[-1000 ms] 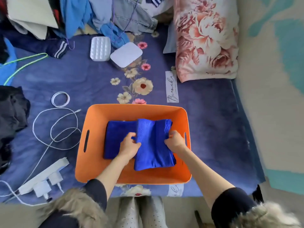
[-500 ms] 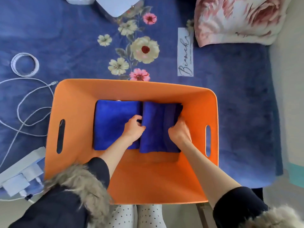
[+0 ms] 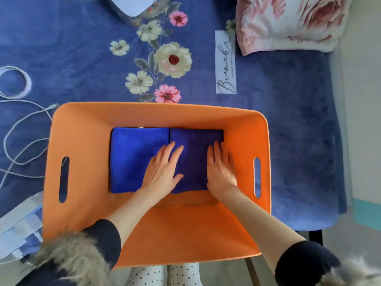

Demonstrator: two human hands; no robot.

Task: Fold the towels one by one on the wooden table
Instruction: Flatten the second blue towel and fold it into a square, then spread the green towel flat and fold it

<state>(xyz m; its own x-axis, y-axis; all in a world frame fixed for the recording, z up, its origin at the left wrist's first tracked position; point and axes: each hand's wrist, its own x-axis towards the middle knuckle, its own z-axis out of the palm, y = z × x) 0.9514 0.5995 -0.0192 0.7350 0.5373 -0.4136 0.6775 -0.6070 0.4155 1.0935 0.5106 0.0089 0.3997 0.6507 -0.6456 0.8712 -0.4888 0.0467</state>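
An orange basket (image 3: 86, 129) sat on a blue flowered blanket (image 3: 72, 48) (a pink floral pillow (image 3: 288, 21) lay at the far right, white cables (image 3: 18, 124) at the left). Inside, 2 folded blue towels lay side by side, touching: the left towel (image 3: 132, 153) and the right towel (image 3: 195, 145). The left hand (image 3: 162, 170) and right hand (image 3: 220, 170) pressed flat, fingers straight, on them.

A blue floral blanket (image 3: 82, 48) covers the surface. A pink-flowered pillow (image 3: 288, 19) lies at its far right, white cables (image 3: 18, 129) trail at the left, and what may be a power strip (image 3: 18, 219) sits blurred at the near left.
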